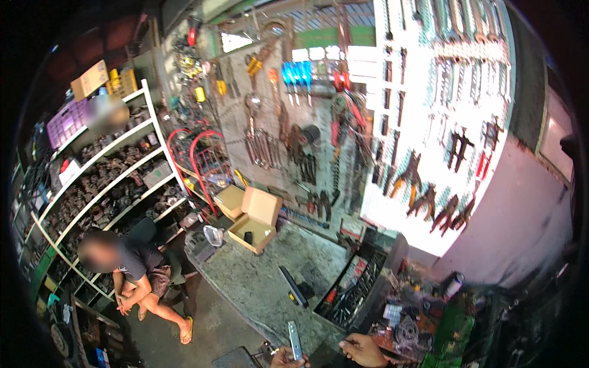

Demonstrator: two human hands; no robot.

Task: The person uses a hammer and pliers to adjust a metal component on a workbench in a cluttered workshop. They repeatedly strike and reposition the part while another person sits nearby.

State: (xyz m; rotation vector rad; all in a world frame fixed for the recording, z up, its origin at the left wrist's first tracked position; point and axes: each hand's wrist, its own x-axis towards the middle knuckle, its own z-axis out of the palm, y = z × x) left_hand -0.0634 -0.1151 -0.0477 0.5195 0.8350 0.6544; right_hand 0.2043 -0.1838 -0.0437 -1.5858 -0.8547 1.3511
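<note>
At the lower edge, my left hand is closed around a flat, narrow silver metal piece with a rounded end. The piece stands roughly upright out of my fingers. My right hand is to the right of it and apart from it, thumb and fingers pinched together. Whatever it may hold is too small to make out. Both hands are at the near edge of the grey workbench. A long black bar-shaped object with a yellow spot lies on the bench beyond them.
A toolbox full of sockets and hand tools stands on the bench's right. An open cardboard box holds a small black item. Tools hang on a pegboard. A person sits at the left near shelves of metal parts.
</note>
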